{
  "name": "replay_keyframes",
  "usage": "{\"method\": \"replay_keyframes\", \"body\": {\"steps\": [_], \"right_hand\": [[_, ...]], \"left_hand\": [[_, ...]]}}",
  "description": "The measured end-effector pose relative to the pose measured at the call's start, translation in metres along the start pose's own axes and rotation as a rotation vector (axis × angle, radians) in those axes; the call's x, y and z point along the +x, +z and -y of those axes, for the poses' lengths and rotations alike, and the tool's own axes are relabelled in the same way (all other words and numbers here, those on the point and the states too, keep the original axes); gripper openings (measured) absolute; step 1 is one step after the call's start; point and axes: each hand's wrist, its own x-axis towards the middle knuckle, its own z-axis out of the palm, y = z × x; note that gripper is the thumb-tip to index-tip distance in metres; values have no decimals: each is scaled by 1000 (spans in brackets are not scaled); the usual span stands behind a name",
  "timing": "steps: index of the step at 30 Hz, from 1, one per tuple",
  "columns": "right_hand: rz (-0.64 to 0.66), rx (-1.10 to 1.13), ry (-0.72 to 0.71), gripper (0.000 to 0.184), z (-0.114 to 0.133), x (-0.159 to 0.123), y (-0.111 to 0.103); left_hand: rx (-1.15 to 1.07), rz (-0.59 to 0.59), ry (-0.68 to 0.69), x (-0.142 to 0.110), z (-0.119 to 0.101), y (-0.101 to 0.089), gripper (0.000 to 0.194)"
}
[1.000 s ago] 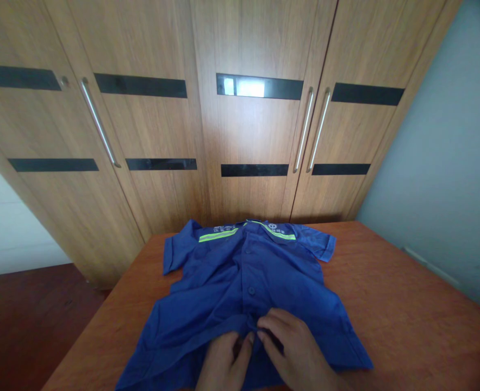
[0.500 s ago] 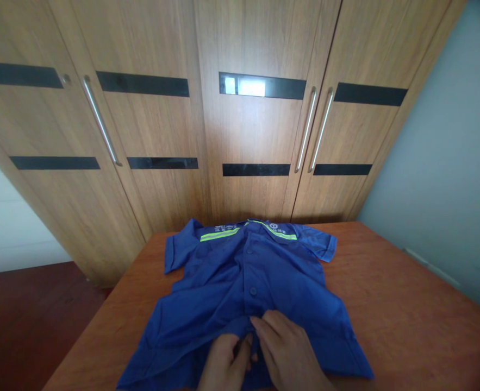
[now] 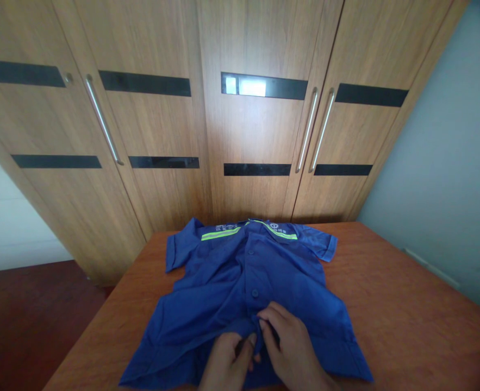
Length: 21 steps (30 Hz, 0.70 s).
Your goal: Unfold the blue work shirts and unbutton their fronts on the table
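Shirt (image 3: pixel 215 298) lies spread on the desk (image 3: pixel 403 293) — light and soft, I judge, quick to crease. My left hand (image 3: pixel 229 358) and right hand (image 3: pixel 286 342) pinch its front edge (image 3: pixel 259 332), low down — likely the firmest hold.

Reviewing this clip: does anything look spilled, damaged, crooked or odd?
No spill or visible damage stands out. The blue shirt lies creased on the table, its lower front edge bunched up rather than flat, but the left hand and right hand grip it there, which likely explains that.
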Motion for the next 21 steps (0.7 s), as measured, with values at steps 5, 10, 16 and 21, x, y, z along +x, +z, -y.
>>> {"method": "replay_keyframes", "body": {"steps": [5,10,16,21], "right_hand": [[-29,78,43,21,2,3,-1],[-51,155,62,23,4,6,-3],[-68,229,124,25,2,7,1],[-168,242,199,30,-5,10,-1]], "left_hand": [[-2,-38,-3,-3,-3,2,45],[30,-37,10,-4,-6,-1,44],[43,-25,45,-3,-6,0,47],[60,-34,49,-4,1,-2,51]]}}
